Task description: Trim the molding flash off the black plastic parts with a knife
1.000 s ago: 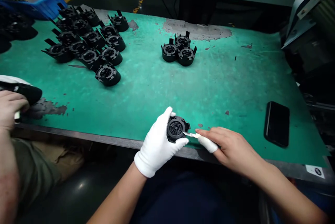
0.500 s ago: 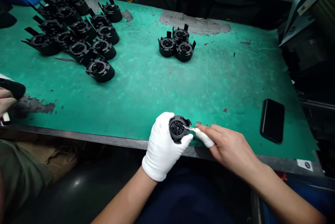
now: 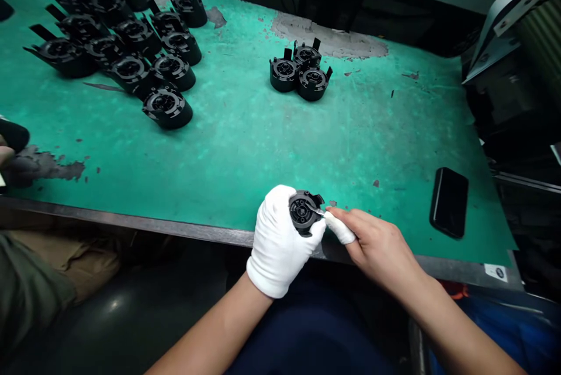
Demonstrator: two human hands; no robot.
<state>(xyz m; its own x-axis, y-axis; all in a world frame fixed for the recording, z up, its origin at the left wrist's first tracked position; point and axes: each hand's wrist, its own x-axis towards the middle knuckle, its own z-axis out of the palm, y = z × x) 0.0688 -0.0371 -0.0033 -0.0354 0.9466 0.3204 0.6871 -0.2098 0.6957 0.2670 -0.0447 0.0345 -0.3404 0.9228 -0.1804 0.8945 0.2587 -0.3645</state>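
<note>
My left hand [image 3: 278,243], in a white glove, is closed around a round black plastic part [image 3: 301,211] just above the table's front edge. Its molded inner face is turned up toward me. My right hand [image 3: 372,240] is bare apart from a white cover on the thumb, and pinches a small blade [image 3: 318,211] with a metal tip. That tip touches or nearly touches the right side of the part's face. The blade's handle is hidden within my fingers.
Three similar black parts [image 3: 312,82] stand together mid-table, and several more [image 3: 166,107] are grouped at the left. A black phone [image 3: 449,202] lies on the green tabletop [image 3: 236,147] at the right. Another person's hand [image 3: 5,154] shows at the left edge, beside a dark part.
The view has shifted slightly. My left hand still holds the black part, now turned a little, and the blade's tip has moved slightly over its face.
</note>
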